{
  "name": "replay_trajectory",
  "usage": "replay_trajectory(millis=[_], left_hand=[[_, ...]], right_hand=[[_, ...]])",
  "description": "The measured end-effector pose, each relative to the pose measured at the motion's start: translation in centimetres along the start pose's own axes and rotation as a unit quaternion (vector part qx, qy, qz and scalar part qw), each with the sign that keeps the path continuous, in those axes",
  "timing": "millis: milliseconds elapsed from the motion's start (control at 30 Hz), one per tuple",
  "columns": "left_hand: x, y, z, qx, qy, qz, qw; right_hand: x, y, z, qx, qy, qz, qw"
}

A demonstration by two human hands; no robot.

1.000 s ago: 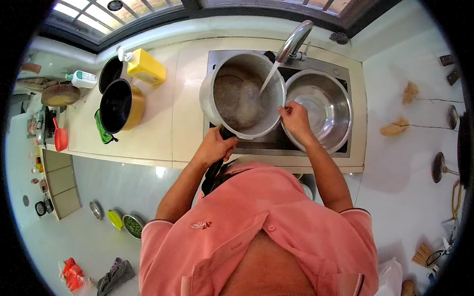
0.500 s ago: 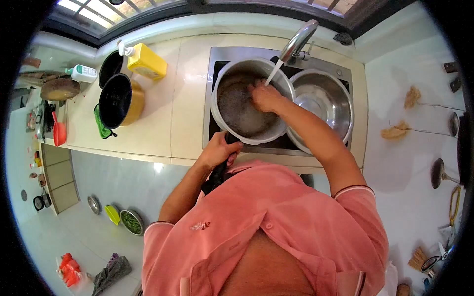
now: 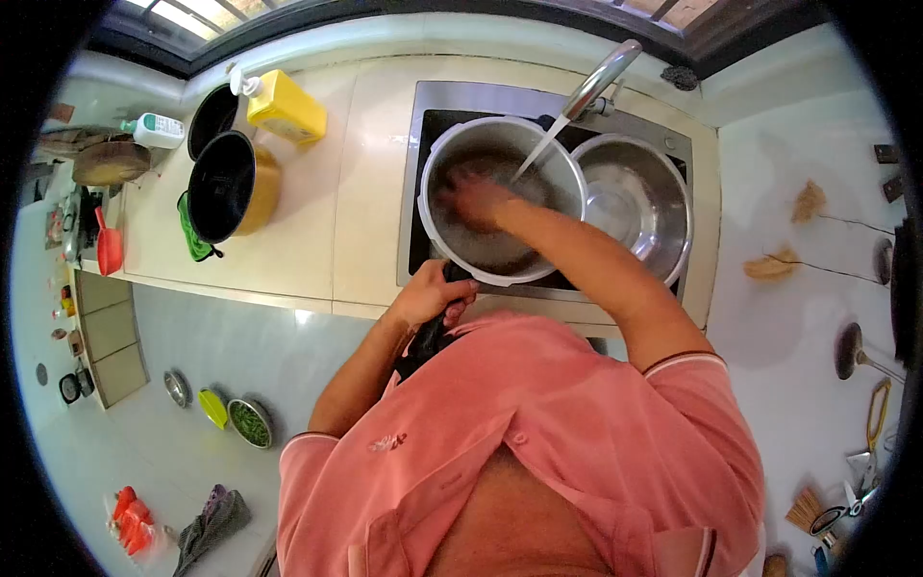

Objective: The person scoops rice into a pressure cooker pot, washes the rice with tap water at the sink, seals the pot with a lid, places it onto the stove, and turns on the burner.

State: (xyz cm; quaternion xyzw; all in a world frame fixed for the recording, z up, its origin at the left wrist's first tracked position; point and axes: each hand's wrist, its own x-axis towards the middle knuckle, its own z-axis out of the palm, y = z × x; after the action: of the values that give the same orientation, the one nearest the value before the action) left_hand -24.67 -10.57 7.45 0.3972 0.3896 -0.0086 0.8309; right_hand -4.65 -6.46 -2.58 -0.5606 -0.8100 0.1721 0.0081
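A large metal pot (image 3: 424, 204) stands in the sink, with murky water inside it. My left hand (image 3: 428, 294) is closed around the pot's long black handle (image 3: 426, 341), which points back toward my body. Inside the pot is my right hand (image 3: 481, 200), low near the water; its fingers are smeared by motion, and whether they hold anything is unclear. Water streams from the faucet (image 3: 604, 77) into the pot, close to my right wrist. Beside the pot on the right, a shiny steel basin (image 3: 679, 183) also sits in the sink, partly behind my right forearm.
Left on the counter (image 3: 351, 192) are a yellow pump bottle (image 3: 288, 108), a gold pot with a black inside (image 3: 258, 197), a second dark pot (image 3: 212, 120) and a green cloth (image 3: 195, 236). Bowls, one with greens (image 3: 250, 423), stand on the floor. Utensils hang at right.
My right hand has moved left and slightly down across the inside of the pot and is now blurred. My left hand keeps its hold on the handle. The view has shifted slightly.
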Motion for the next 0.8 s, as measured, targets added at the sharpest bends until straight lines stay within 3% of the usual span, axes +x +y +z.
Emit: replay_trajectory(millis=[67,167,267,367,467,567,667,733,800], left_hand=[[-0.1,0.1,-0.1,-0.011,0.006,0.003,1.000],[-0.1,0.7,0.2,-0.006,0.007,0.007,1.000],[0.1,0.9,0.3,-0.001,0.010,0.007,1.000],[-0.1,1.6,0.5,0.022,0.020,0.011,1.000],[-0.1,1.6,0.3,0.055,0.029,0.015,0.998],[-0.2,1.9,0.0,0.083,0.048,0.023,0.995],[0.3,1.6,-0.1,0.095,0.057,0.036,0.993],[0.7,1.7,-0.2,0.111,0.061,0.039,0.991],[1.2,1.7,0.0,0.132,0.068,0.034,0.988]], right_hand=[[-0.9,2.1,0.8,-0.024,0.044,0.069,0.996],[-1.5,-1.4,-4.6,0.009,-0.318,0.111,0.942],[-0.8,-2.5,-1.3,0.145,-0.327,-0.003,0.934],[0.8,-1.6,-0.5,-0.045,-0.042,-0.108,0.992],[2.2,2.2,-0.8,-0.089,0.012,-0.019,0.996],[1.0,4.7,-0.5,-0.029,-0.056,0.117,0.991],[-1.2,2.6,-3.1,0.011,-0.237,0.192,0.952],[-1.1,2.4,2.0,-0.022,-0.276,0.090,0.957],[-1.0,0.8,3.3,-0.005,-0.296,0.055,0.954]])
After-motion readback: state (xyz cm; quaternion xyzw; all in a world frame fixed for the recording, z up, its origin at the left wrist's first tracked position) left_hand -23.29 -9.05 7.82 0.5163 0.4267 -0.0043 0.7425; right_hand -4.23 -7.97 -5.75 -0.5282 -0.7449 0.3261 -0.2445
